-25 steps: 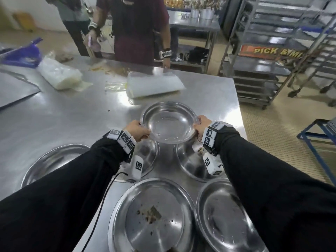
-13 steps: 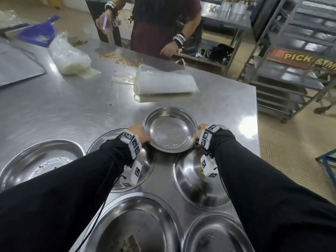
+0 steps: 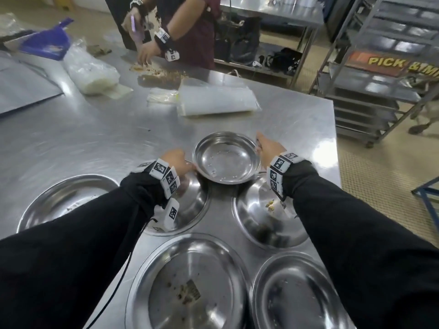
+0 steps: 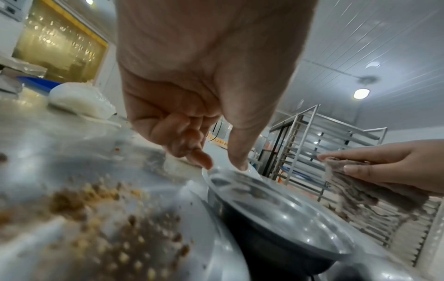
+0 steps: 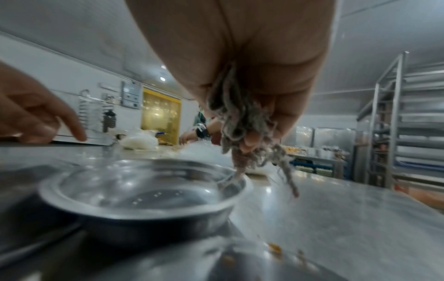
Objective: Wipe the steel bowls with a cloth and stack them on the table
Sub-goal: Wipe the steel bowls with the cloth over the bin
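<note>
A small clean steel bowl (image 3: 225, 157) sits at the table's middle, over the gap between two larger bowls (image 3: 193, 205) (image 3: 263, 224). My left hand (image 3: 188, 166) pinches its left rim with thumb and forefinger (image 4: 223, 167). My right hand (image 3: 260, 144) is at the bowl's right rim and grips a frayed grey cloth (image 5: 240, 121), whose loose strands hang onto that rim. Three more large bowls lie nearer me: one at the left (image 3: 64, 200), one in front with food scraps (image 3: 190, 286), one at the front right (image 3: 292, 298). The mid-right bowl holds a few crumbs.
Across the steel table (image 3: 107, 138) another person (image 3: 190, 32) handles food scraps. Plastic bags (image 3: 213, 100) (image 3: 90, 72) and a blue dustpan (image 3: 47, 41) lie at the back. The table's right edge (image 3: 336, 138) is close to my right arm. A rack trolley (image 3: 380, 79) stands beyond.
My right hand has slid forward along the small bowl's right rim. The left hand stays on the left rim. The other person's hand has dropped to the scraps on the table.
</note>
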A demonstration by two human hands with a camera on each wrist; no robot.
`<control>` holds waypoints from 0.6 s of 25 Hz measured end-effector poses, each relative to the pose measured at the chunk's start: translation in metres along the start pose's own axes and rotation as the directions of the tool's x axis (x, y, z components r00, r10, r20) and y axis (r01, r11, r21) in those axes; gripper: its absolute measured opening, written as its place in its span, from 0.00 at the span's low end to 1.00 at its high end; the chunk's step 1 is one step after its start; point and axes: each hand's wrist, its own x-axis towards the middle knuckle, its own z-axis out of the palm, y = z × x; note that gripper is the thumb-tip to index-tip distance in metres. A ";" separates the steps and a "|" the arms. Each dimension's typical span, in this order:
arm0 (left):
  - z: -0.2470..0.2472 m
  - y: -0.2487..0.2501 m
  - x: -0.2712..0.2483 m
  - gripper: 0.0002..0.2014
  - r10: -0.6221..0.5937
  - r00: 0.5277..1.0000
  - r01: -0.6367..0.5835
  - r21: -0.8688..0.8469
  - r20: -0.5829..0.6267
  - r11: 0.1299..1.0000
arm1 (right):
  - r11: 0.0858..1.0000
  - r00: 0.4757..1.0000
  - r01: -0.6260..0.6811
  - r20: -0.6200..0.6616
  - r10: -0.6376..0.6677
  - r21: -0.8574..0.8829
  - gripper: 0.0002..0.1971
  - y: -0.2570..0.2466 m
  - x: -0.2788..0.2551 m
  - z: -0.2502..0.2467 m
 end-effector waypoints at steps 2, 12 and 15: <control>-0.013 -0.017 -0.018 0.30 0.031 0.998 -0.033 -0.027 -0.057 0.999 | 0.990 0.989 0.139 -0.055 -0.140 -0.034 0.17 -0.029 -0.024 -0.003; -0.075 -0.182 -0.129 0.32 -0.129 0.965 0.112 -0.086 -0.229 0.990 | 0.948 0.949 0.309 0.046 -0.313 0.077 0.23 -0.211 -0.097 0.078; -0.073 -0.238 -0.156 0.31 -0.255 0.937 0.239 -0.093 -0.238 0.967 | 0.936 0.925 0.348 0.139 -0.353 0.061 0.20 -0.253 -0.102 0.115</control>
